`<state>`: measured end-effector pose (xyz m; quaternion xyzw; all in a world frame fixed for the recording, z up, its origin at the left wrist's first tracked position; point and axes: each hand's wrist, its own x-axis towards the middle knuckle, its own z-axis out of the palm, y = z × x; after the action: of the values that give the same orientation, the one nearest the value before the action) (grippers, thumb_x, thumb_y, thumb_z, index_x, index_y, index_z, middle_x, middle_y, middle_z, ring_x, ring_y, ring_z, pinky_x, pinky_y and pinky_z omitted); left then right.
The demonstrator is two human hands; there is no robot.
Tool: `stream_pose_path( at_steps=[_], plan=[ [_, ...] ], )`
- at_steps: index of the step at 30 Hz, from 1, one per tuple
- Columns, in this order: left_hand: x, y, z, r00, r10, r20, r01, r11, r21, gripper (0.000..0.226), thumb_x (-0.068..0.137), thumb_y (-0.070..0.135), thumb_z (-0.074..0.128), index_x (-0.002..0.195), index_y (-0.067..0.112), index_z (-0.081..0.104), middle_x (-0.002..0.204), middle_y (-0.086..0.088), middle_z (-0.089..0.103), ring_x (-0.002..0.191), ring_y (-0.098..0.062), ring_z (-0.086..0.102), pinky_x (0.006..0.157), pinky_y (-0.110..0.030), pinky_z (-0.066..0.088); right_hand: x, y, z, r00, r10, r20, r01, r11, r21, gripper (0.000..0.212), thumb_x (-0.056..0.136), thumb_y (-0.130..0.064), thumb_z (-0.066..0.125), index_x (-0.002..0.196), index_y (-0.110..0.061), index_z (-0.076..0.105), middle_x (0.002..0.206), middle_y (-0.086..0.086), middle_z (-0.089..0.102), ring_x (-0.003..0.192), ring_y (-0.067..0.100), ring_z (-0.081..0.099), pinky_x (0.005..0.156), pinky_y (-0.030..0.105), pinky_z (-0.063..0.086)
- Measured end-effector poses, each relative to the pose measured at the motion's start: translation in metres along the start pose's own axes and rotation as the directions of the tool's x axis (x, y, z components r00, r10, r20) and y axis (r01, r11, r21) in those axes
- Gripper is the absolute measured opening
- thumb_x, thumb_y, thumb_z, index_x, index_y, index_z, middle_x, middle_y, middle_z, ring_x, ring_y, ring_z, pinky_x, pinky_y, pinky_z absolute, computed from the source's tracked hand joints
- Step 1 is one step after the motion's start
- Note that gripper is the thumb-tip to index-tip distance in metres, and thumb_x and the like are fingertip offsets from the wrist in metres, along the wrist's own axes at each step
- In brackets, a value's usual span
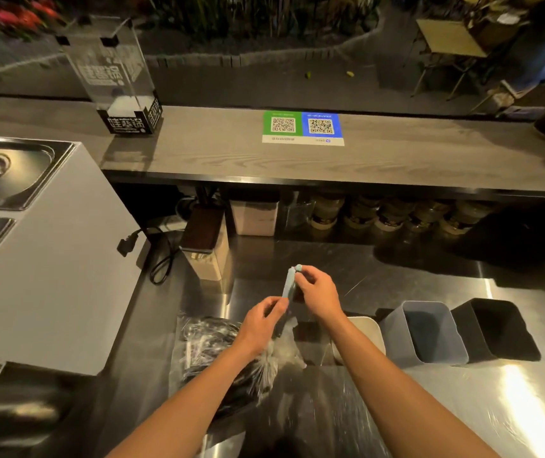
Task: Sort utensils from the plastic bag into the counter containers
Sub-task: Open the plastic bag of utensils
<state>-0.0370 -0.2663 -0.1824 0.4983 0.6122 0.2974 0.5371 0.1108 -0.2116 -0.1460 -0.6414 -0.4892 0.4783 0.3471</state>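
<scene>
A light blue clip [290,281] stands on end above the steel counter. My right hand [316,292] pinches its top, and my left hand [262,320] pinches its lower end. Below them lies a clear plastic bag [221,352] full of dark utensils, its twisted neck rising toward the clip. To the right stand three containers in a row: a white one [368,328] partly hidden by my right forearm, a grey-blue one [429,332] and a black one [498,328]. No utensils show inside the grey-blue and black ones.
A white unit [49,259] with steel pans is on the left. A knife block [208,246] and a black cable [162,262] stand behind the bag. A raised wooden bar [396,160] carries a QR code sign [302,127] and a clear box [116,77]. Jars line the shelf beneath.
</scene>
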Motion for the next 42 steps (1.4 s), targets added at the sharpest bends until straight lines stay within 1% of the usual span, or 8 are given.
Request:
stream_pose_path(
  at_steps=[2,5,11,18,25,28,32,42],
  plan=[
    [0.002,0.003,0.0,1.0,-0.012,-0.009,0.012,1.0,-0.011,0.029,0.103,0.045,0.049,0.102,0.024,0.07,0.085,0.005,0.075,0.082,-0.01,0.068,0.074,-0.029,0.051,0.001,-0.003,0.005,0.999,0.019,0.026,-0.021,0.998,0.06,0.013,0.102,-0.029,0.054,0.103,-0.029,0.067,0.094,-0.009,0.07,0.091,0.014,0.067,0.085,0.038,0.06],
    [0.005,0.004,-0.004,0.998,-0.022,-0.051,0.021,0.999,-0.026,0.025,0.102,0.039,0.054,0.095,0.021,0.07,0.075,0.0,0.074,0.074,-0.016,0.07,0.074,-0.036,0.054,-0.002,-0.009,0.008,0.991,0.017,0.133,-0.041,0.983,0.18,0.019,0.101,-0.038,0.055,0.105,-0.026,0.069,0.095,-0.001,0.074,0.093,0.016,0.07,0.083,0.034,0.059],
    [0.006,0.003,-0.02,0.992,-0.002,-0.125,0.014,0.996,0.091,0.015,0.098,0.031,0.064,0.086,0.021,0.066,0.074,0.001,0.07,0.063,0.001,0.061,0.055,-0.01,0.042,-0.003,-0.01,0.006,0.984,-0.074,0.163,0.064,0.996,0.062,0.017,0.089,-0.021,0.076,0.105,-0.018,0.07,0.095,-0.004,0.072,0.088,0.005,0.068,0.072,0.014,0.054],
    [0.017,-0.001,-0.032,0.989,0.018,-0.15,0.015,0.976,0.217,0.016,0.096,0.035,0.065,0.087,0.022,0.07,0.079,0.0,0.07,0.078,-0.02,0.065,0.069,-0.04,0.05,0.004,-0.003,0.01,0.989,-0.039,0.145,0.032,0.998,0.052,0.011,0.085,-0.019,0.079,0.094,-0.017,0.072,0.092,0.001,0.073,0.088,0.015,0.07,0.081,0.029,0.058],
    [0.033,0.003,-0.039,0.989,0.037,-0.141,0.005,0.96,0.281,0.016,0.097,0.039,0.063,0.084,0.031,0.066,0.075,0.006,0.066,0.066,-0.01,0.056,0.059,-0.027,0.039,0.021,-0.001,0.014,0.994,-0.024,0.104,0.02,0.999,0.04,0.011,0.086,-0.023,0.079,0.093,-0.017,0.072,0.088,0.001,0.073,0.08,0.013,0.069,0.073,0.028,0.057],
    [0.041,0.001,-0.041,0.977,0.071,-0.202,0.002,0.941,0.339,0.015,0.095,0.043,0.064,0.104,0.031,0.067,0.095,0.014,0.067,0.087,-0.007,0.06,0.071,-0.022,0.042,0.034,0.008,0.017,0.996,0.031,0.081,-0.03,0.999,-0.015,0.013,0.089,-0.03,0.075,0.092,-0.02,0.069,0.086,0.005,0.071,0.07,0.014,0.065,0.066,0.032,0.056],
    [0.052,-0.006,-0.044,0.95,0.092,-0.299,0.057,0.889,0.454,0.051,0.094,0.044,0.065,0.138,0.023,0.052,0.129,0.004,0.054,0.119,-0.016,0.051,0.103,-0.033,0.039,0.058,0.031,0.024,0.978,0.203,-0.045,-0.206,0.976,-0.073,0.015,0.092,-0.031,0.071,0.091,-0.018,0.064,0.086,0.007,0.073,0.08,0.023,0.071,0.076,0.041,0.058],
    [0.058,-0.034,-0.045,0.972,-0.089,-0.22,0.164,0.922,0.351,0.038,0.1,0.035,0.058,0.136,0.023,0.054,0.129,-0.001,0.057,0.122,-0.019,0.055,0.103,-0.035,0.045,0.097,0.063,0.055,0.895,0.443,0.053,-0.43,0.888,-0.162,0.036,0.096,-0.01,0.059,0.131,-0.006,0.056,0.121,0.013,0.063,0.1,0.026,0.062,0.07,0.024,0.045]
  ],
)
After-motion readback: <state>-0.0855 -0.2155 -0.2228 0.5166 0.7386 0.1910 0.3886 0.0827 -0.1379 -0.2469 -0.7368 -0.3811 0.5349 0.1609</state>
